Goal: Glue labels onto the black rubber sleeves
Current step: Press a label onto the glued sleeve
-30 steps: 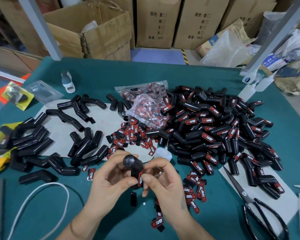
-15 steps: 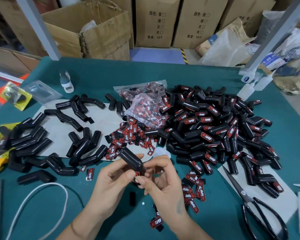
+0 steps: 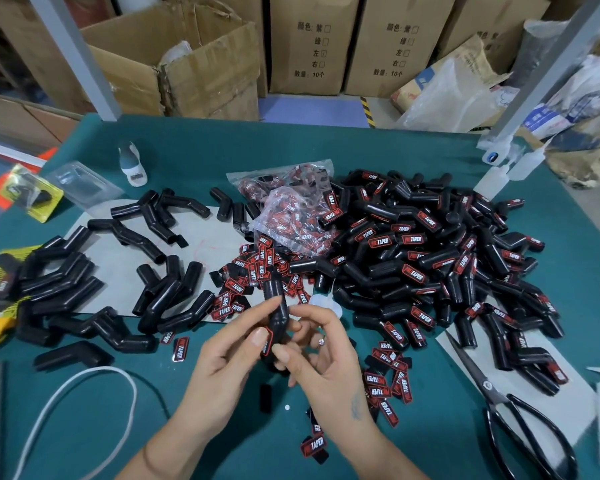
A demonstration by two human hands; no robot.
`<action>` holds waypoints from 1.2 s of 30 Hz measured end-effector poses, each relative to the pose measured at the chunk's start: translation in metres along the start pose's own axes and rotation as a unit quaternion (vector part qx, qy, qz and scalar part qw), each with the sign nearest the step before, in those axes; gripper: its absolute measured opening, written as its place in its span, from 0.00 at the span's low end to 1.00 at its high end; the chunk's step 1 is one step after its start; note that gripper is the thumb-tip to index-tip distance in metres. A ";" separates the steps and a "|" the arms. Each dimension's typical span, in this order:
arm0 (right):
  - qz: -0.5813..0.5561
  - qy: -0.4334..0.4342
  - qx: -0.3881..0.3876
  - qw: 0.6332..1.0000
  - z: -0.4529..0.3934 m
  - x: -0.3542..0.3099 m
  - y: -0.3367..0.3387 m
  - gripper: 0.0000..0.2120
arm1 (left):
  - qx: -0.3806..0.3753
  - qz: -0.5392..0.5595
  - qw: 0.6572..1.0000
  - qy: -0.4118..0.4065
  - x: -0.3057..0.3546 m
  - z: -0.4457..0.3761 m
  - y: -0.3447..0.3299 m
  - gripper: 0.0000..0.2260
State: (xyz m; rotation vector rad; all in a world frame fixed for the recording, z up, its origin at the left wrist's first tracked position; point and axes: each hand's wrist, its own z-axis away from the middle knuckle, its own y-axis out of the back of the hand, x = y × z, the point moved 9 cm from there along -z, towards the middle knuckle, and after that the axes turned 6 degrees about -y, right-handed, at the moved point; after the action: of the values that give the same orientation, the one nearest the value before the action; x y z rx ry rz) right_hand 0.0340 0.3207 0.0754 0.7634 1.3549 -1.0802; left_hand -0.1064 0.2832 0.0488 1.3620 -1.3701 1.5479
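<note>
I hold one bent black rubber sleeve (image 3: 276,299) upright over the table's near middle. My left hand (image 3: 222,368) grips its lower half, thumb pressing a red label (image 3: 267,342) against it. My right hand (image 3: 323,362) pinches the same lower end from the right. Plain black sleeves (image 3: 66,282) lie scattered on the left. A large pile of labelled sleeves (image 3: 430,261) fills the right. Loose red and black labels (image 3: 253,268) lie beyond my hands, more labels (image 3: 388,375) to the right.
A clear bag of labels (image 3: 291,209) rests mid-table. A glue bottle (image 3: 131,163) stands at the back left, squeeze bottles (image 3: 492,178) at the back right. Black scissors (image 3: 520,420) lie near right, a white cord (image 3: 84,393) near left. Cardboard boxes (image 3: 187,60) stand behind the green table (image 3: 194,147).
The sleeve has been turned in my hands from end-on toward me to standing upright, and the label now sits under my left thumb on its lower part.
</note>
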 end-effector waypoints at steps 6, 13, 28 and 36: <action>0.013 0.004 -0.007 1.000 0.001 -0.002 -0.001 0.20 | 0.022 -0.020 1.000 -0.003 0.000 -0.001 0.005 0.22; 0.018 0.008 -0.009 1.000 0.001 -0.003 -0.001 0.19 | 0.028 -0.020 0.999 -0.013 0.004 -0.002 0.003 0.21; 0.032 -0.004 -0.004 0.999 0.001 0.002 -0.001 0.20 | 0.026 -0.049 0.996 -0.069 0.019 0.000 -0.001 0.15; -0.002 -0.014 -0.008 1.000 -0.001 0.001 -0.002 0.19 | -0.010 -0.098 0.990 -0.106 0.032 0.001 -0.011 0.27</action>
State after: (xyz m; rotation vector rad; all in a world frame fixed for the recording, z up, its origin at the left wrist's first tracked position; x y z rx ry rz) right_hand 0.0317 0.3207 0.0751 0.7331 1.3404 -1.0779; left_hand -0.1039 0.2797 0.0826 1.6330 -1.3261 1.2871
